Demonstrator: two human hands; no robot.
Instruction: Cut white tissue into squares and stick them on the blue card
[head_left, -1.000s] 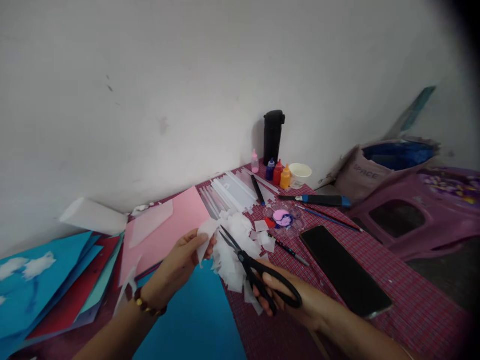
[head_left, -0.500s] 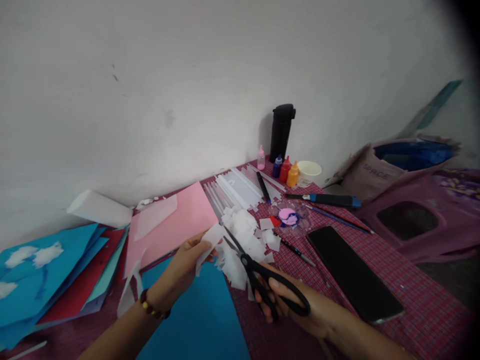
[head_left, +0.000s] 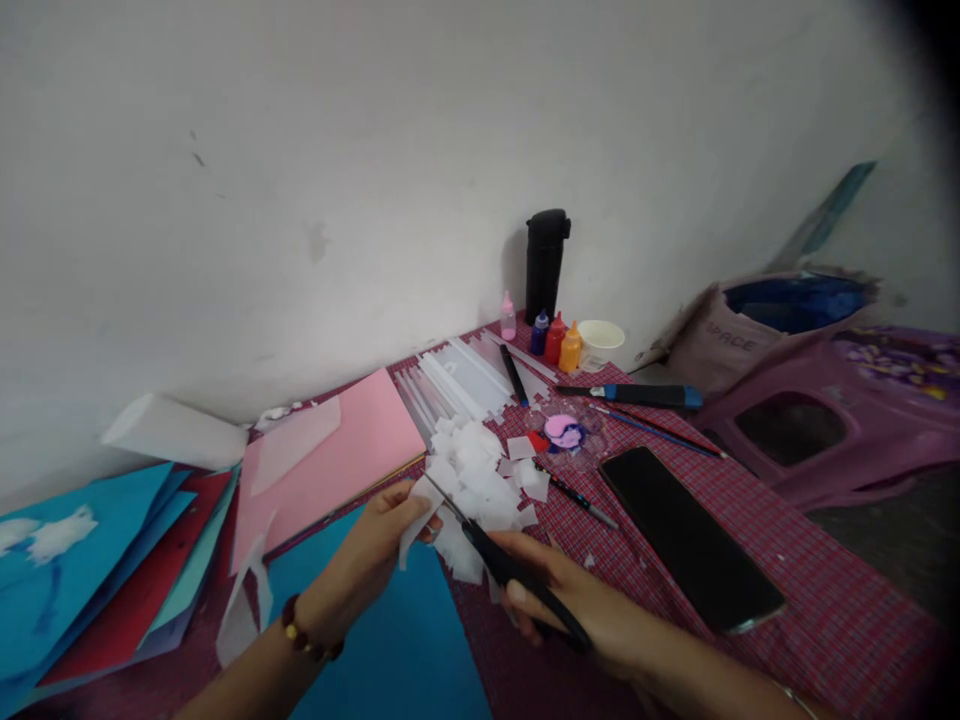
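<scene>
My left hand [head_left: 396, 515] pinches a strip of thin white paper [head_left: 417, 518] above a blue sheet [head_left: 394, 620]. My right hand [head_left: 559, 590] grips black scissors [head_left: 501, 566]. Their blades point up and left, nearly together, with the tips at the upper edge of the strip. Just beyond the blades lies a heap of small white paper pieces [head_left: 476, 465]. A pink sheet [head_left: 360, 420] with a white piece on it lies left of the heap. Part of the right fingers is hidden behind the scissor handles.
On the right lie a phone [head_left: 690, 540], a utility knife [head_left: 652, 397], brushes and a black marker [head_left: 514, 374]. Paint bottles [head_left: 555, 340], a white cup [head_left: 601, 337] and a black flask [head_left: 545, 265] stand at the back. Coloured sheets [head_left: 97, 570] and a white roll [head_left: 176, 430] are left.
The scissors have turned and their blades have closed from spread to nearly together at the paper strip. The view shifted right, then back left.
</scene>
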